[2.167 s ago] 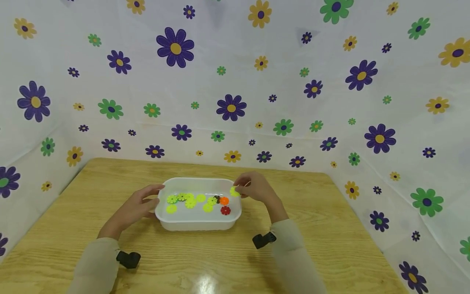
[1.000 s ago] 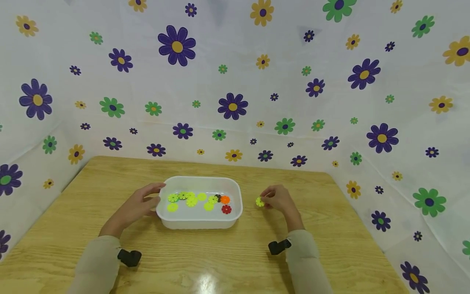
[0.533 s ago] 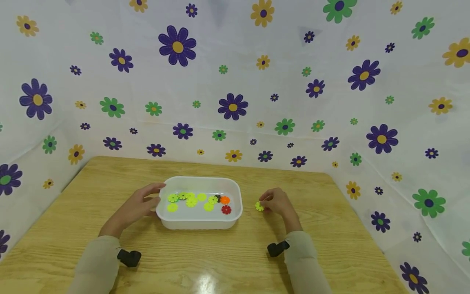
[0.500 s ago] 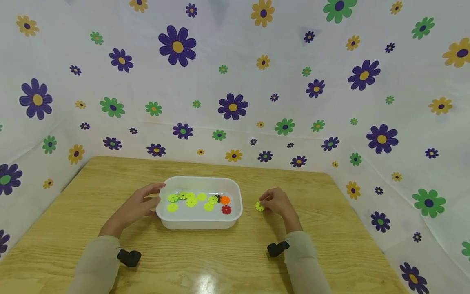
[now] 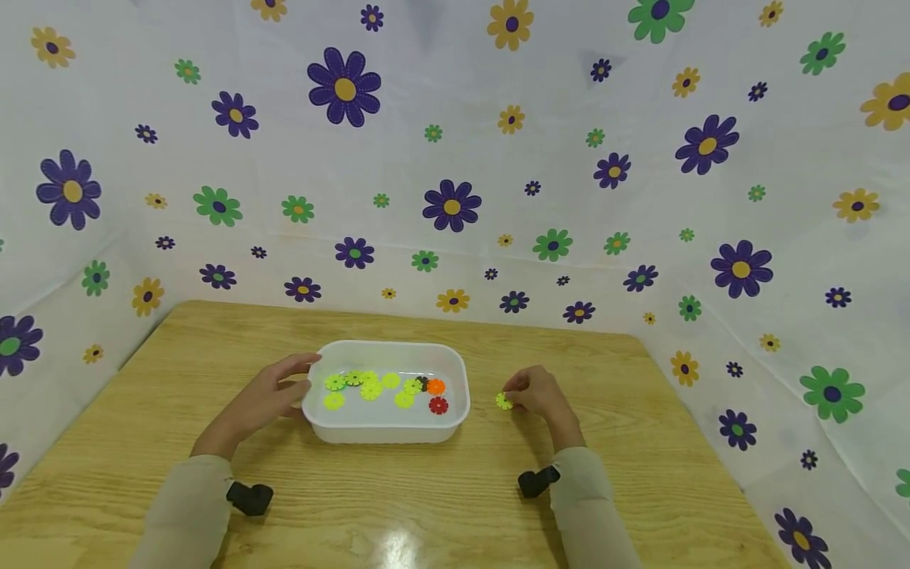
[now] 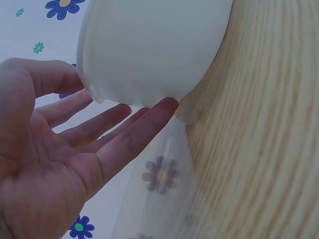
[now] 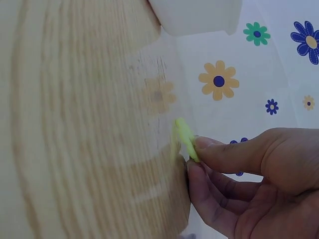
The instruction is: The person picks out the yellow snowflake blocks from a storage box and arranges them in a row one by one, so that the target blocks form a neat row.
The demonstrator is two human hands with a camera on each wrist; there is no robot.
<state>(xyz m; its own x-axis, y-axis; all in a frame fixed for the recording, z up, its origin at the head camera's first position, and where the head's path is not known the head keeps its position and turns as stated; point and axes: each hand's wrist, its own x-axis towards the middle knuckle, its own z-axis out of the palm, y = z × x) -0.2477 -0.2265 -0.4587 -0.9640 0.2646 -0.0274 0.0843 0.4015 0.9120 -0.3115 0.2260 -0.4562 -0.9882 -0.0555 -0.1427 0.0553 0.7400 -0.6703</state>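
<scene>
A yellow-green flower-shaped disc (image 5: 504, 401) is pinched between the thumb and index finger of my right hand (image 5: 536, 390), to the right of a white plastic tub (image 5: 384, 434). In the right wrist view the disc (image 7: 186, 139) is tilted, with its lower edge right at the tabletop. My left hand (image 5: 265, 399) rests against the tub's left end. Its fingers (image 6: 134, 132) are fairly straight, their tips at the tub's wall, and the thumb side reaches the rim. Inside the tub lie several yellow-green discs (image 5: 370, 390), an orange disc (image 5: 436, 387), a red disc (image 5: 438, 405) and a dark disc partly covered.
The tub stands on a glossy wood-grain table (image 5: 398, 498). Behind and at both sides hangs a white cloth (image 5: 398, 158) printed with flowers. A black wrist camera (image 5: 250, 499) sits at the left sleeve, another wrist camera (image 5: 538, 481) at the right.
My right hand has carried the yellow-green disc from over the tub's right rim out to the right and down to the table. The left hand stays against the tub.
</scene>
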